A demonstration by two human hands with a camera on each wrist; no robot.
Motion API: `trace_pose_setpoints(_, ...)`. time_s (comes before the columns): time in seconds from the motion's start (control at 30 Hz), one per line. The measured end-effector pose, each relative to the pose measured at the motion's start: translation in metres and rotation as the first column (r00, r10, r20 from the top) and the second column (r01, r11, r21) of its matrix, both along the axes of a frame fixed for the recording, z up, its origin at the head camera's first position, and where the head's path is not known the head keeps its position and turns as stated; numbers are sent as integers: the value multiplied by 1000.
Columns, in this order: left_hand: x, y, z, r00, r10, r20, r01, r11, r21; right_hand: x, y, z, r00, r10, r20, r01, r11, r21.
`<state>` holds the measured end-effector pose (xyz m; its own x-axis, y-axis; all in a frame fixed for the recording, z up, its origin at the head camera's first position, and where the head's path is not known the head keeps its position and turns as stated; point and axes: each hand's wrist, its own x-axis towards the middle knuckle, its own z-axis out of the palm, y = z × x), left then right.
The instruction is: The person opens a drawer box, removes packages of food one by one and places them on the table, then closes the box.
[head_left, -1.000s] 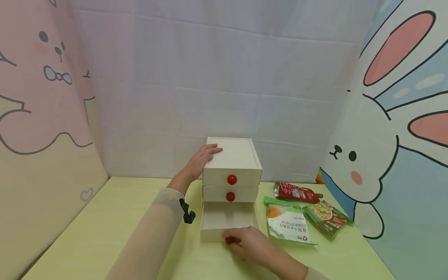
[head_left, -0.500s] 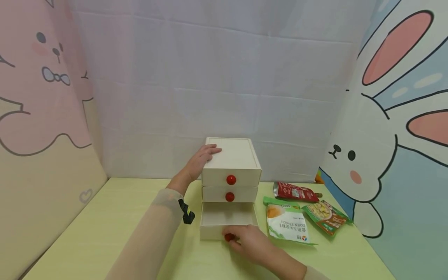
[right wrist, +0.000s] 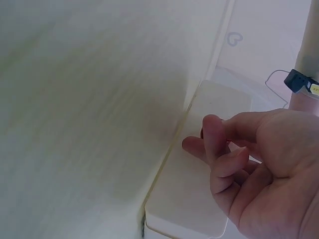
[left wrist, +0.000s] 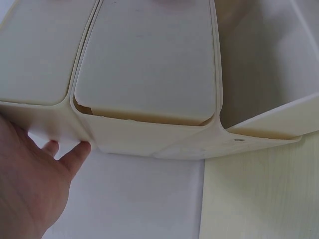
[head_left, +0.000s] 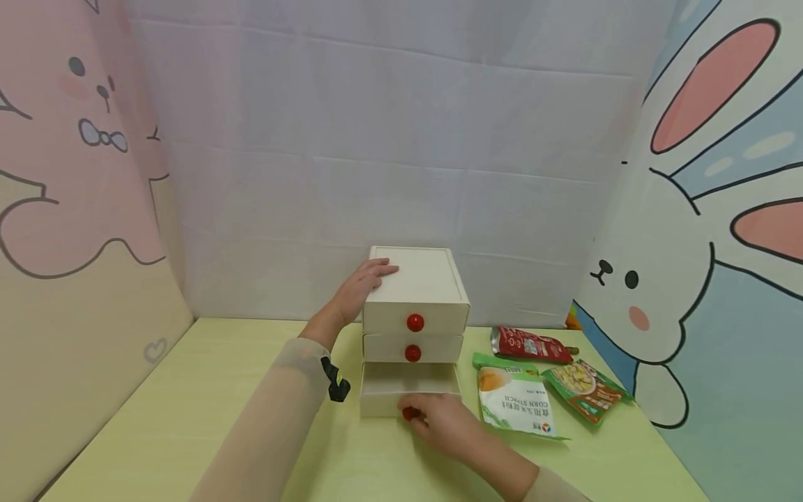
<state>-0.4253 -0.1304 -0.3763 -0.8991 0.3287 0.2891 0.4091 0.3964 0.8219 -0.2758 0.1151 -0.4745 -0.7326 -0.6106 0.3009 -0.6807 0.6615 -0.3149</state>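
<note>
A small white drawer cabinet (head_left: 417, 275) with three drawers stands on the table near the back cloth. Its bottom drawer (head_left: 379, 404) is pulled partway out, and the visible part of its inside is bare. At the front of that drawer my right hand (head_left: 445, 425) pinches the red knob (head_left: 410, 413) with curled fingers; in the right wrist view the fingers mostly cover the knob. My left hand (head_left: 359, 289) rests on the cabinet's upper left edge, its fingers fairly straight on the top. The left wrist view has this hand (left wrist: 37, 181) against the cabinet's side.
To the right of the cabinet lie a green-and-white corn starch bag (head_left: 514, 401), a red pouch (head_left: 532, 344) and a green-brown food packet (head_left: 585, 390). The upper two drawers, with red knobs (head_left: 415, 322), are closed. Printed cloth walls bound the table on both sides.
The bottom drawer has slid inward a little, toward the cabinet, with my right hand moving along on its knob. My left hand has stayed in place on the cabinet.
</note>
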Motion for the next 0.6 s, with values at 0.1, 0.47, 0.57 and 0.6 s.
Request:
trace_pose_setpoints(0.1,1,0,0,1000,0,4,0,1000,3,-4,-1,0,1000,-7,-28,7,1000,2)
trace_pose_setpoints(0.47,1,0,0,1000,10,5,-10,1000,11,-16,-7,1,999,-49,-18,49,999,10)
trace_pose_setpoints(0.57,0,0,0,1000,10,4,-10,1000,9,-20,-8,0,998,-58,-18,58,998,2)
trace_pose_setpoints(0.6,0,0,0,1000,10,5,-10,1000,11,-21,-9,1,998,-61,-22,61,998,1)
